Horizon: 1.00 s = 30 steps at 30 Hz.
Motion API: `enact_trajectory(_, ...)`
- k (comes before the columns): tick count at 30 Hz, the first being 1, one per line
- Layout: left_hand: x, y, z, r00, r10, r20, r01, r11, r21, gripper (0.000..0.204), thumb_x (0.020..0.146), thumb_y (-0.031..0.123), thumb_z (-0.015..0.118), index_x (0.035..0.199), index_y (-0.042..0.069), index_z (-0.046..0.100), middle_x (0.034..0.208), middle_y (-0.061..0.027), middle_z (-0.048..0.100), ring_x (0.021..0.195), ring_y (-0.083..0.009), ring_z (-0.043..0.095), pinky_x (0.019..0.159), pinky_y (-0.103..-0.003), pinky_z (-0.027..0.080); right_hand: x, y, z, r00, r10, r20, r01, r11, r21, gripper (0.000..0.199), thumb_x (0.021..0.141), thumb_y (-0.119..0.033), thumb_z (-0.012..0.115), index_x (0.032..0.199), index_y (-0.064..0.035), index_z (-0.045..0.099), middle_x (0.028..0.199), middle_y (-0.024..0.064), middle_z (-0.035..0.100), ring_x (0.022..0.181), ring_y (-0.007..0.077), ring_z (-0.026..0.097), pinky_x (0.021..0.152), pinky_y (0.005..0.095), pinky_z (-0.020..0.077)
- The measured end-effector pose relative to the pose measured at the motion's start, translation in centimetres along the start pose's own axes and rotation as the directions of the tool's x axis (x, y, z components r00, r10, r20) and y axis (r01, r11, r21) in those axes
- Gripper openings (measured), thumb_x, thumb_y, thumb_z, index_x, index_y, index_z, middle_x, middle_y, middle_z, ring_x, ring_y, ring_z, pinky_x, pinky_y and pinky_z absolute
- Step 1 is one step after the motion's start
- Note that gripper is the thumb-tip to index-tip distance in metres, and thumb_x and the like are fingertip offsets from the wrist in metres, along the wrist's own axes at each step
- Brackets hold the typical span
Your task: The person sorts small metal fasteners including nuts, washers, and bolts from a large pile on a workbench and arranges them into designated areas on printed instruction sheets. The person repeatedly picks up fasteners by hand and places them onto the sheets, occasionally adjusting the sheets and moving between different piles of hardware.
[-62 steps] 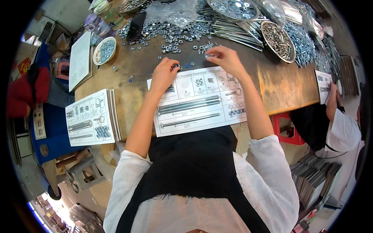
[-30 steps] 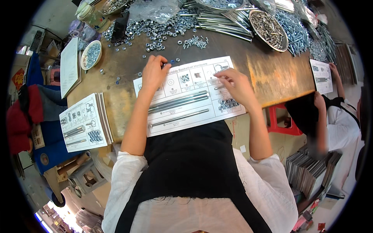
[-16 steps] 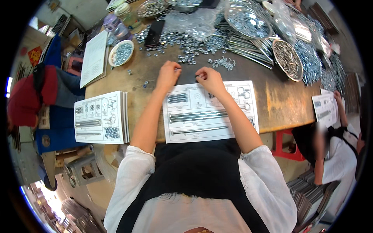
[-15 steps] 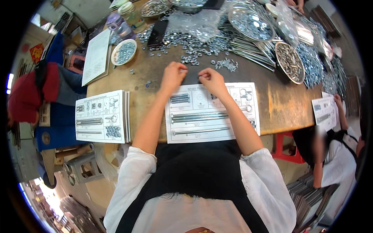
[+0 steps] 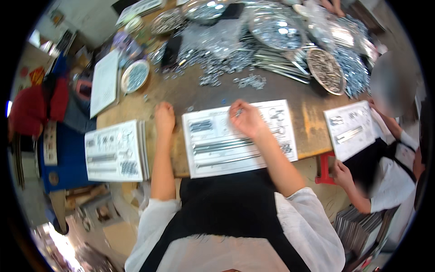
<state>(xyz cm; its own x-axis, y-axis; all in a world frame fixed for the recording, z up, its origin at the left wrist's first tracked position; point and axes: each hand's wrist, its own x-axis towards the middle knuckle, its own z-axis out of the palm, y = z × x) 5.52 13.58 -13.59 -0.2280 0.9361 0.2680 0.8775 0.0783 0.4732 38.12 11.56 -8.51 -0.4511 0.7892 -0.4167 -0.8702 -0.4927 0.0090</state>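
Since half a second ago your left hand point(image 5: 164, 117) has slid off the sheet's top edge and now rests on the bare wooden counter point(image 5: 312, 124) just left of the printed parts sheet point(image 5: 240, 138), while your right hand point(image 5: 247, 120) has dropped from the top edge onto the sheet's upper middle. Your left fingers are curled into a loose fist, knuckles up; whether they hold anything you cannot tell. Your right fingers are pinched narrow around something small and pale at their tips, too blurred to name. The sheet lies flat at the counter's near edge, directly before you, with long metal rods point(image 5: 222, 146) laid across its middle and small bits at its right side. A small heap of loose nuts point(image 5: 251, 81) sits beyond the sheet, well apart from both hands. To your left a stack of similar sheets point(image 5: 115, 152) lies on the counter, and farther back a round dish of hardware point(image 5: 134, 76). On your right another person's hand point(image 5: 342, 172) is near a second sheet point(image 5: 353, 131).
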Motion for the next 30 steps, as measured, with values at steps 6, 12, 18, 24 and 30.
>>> enact_trajectory(6,-3.9,12.7,-0.7,0.952,0.129,0.278,0.054,0.822,-0.567,0.012,0.088,0.003,0.068,0.099,0.002,0.068,0.088,-0.0074,0.063,0.073,-0.0173,0.061,0.068,-0.03,0.05,-1.0,3.8,-0.4,0.991,0.074,-0.108,-0.074,0.997,0.005,0.02,0.102,-0.009,0.046,0.116,-0.0002,0.056,0.102,0.0099,0.061,0.095,0.0229,0.062,0.088,0.0343,0.0547)
enact_trajectory(12,-4.6,21.2,-6.1,0.894,0.429,0.133,-0.259,0.734,-0.629,0.019,0.09,0.003,0.066,0.109,0.001,0.068,0.103,-0.0084,0.061,0.084,-0.0165,0.061,0.073,-0.029,0.051,-4.1,-6.7,-2.2,0.993,-0.019,0.115,-0.027,0.92,0.391,0.021,0.099,-0.008,0.049,0.117,0.0029,0.055,0.113,0.017,0.06,0.102,0.0272,0.061,0.093,0.0407,0.0533)
enact_trajectory(18,-4.7,18.7,-4.9,0.909,0.352,0.224,-0.133,0.754,-0.643,0.013,0.094,0.006,0.063,0.105,0.002,0.069,0.095,-0.0061,0.063,0.08,-0.0147,0.062,0.074,-0.027,0.05,-14.7,-39.8,6.4,0.494,-0.869,-0.021,0.827,0.462,0.321,0.06,0.107,-0.031,0.036,0.146,0.0132,0.024,0.147,0.0343,0.036,0.137,0.0451,0.04,0.113,0.0538,0.0412)
enact_trajectory(24,-7.6,17.3,-4.0,0.851,0.393,0.348,-0.091,0.763,-0.64,0.013,0.093,0.006,0.064,0.104,0.003,0.07,0.091,-0.0066,0.063,0.076,-0.0137,0.061,0.07,-0.026,0.048,-13.3,-38.6,6.0,0.481,-0.875,0.06,0.835,0.437,-0.334,0.043,0.102,-0.017,0.047,0.135,0.0104,0.045,0.131,0.027,0.053,0.114,0.0375,0.058,0.102,0.0468,0.0519)
enact_trajectory(30,-3.6,14.1,-4.6,0.879,0.388,0.278,-0.152,0.779,-0.608,0.013,0.096,0.011,0.062,0.104,0.005,0.07,0.09,-0.0063,0.065,0.074,-0.0143,0.062,0.067,-0.027,0.048,-2.2,-17.0,1.7,0.844,-0.485,0.228,0.413,0.318,-0.853,0.026,0.098,-0.012,0.06,0.119,0.0023,0.067,0.108,0.0075,0.07,0.089,0.0129,0.065,0.082,0.0291,0.0569)
